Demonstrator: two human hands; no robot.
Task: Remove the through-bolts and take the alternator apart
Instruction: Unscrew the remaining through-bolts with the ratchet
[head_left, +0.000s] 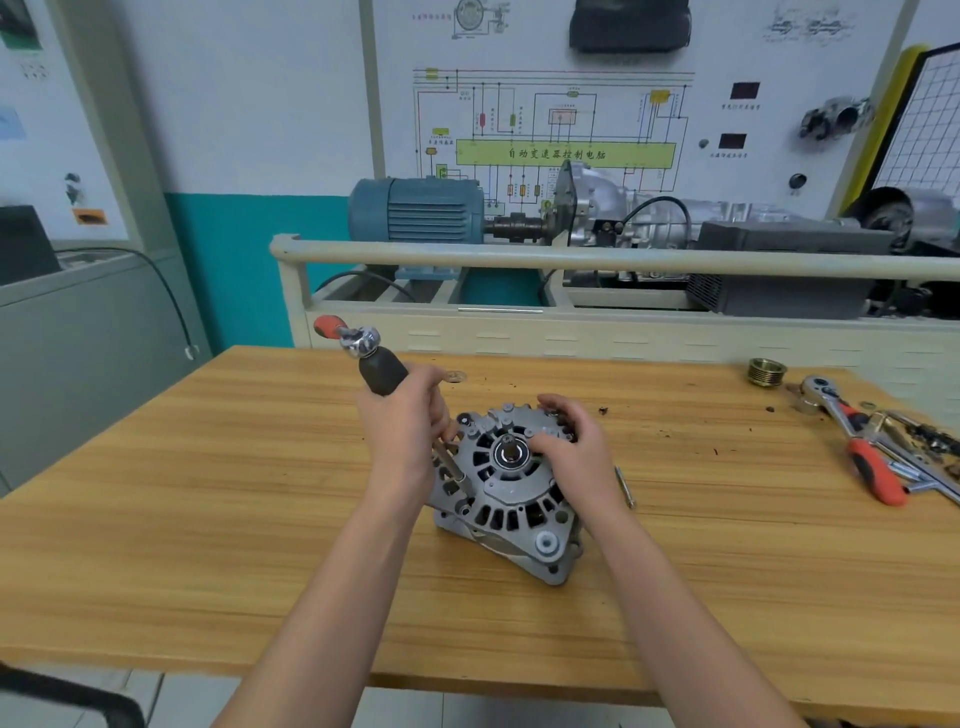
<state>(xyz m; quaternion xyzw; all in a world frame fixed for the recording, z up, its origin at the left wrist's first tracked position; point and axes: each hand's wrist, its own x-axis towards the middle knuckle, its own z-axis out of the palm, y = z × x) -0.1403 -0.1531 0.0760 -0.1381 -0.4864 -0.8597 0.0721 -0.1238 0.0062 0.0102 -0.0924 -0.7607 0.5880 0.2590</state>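
A grey cast alternator (511, 501) lies face up on the wooden table (208, 519), its shaft and bearing showing at the centre. My left hand (402, 431) grips a black-handled driver (382, 371) with a chrome ratchet head and red tip on top. The driver's thin shaft (451, 462) slants down onto the left edge of the alternator housing. My right hand (569, 441) rests on the alternator's upper right side, fingers curled over its far rim. One loose through-bolt (625, 487) lies on the table just right of my right wrist.
A brass-coloured pulley (767, 372) sits at the far right. Beside it lie a ratchet wrench with a red handle (852, 441) and several sockets and bits (919, 467). A washer (455, 375) lies behind my left hand. A training rig with a blue motor (415, 210) stands beyond the table.
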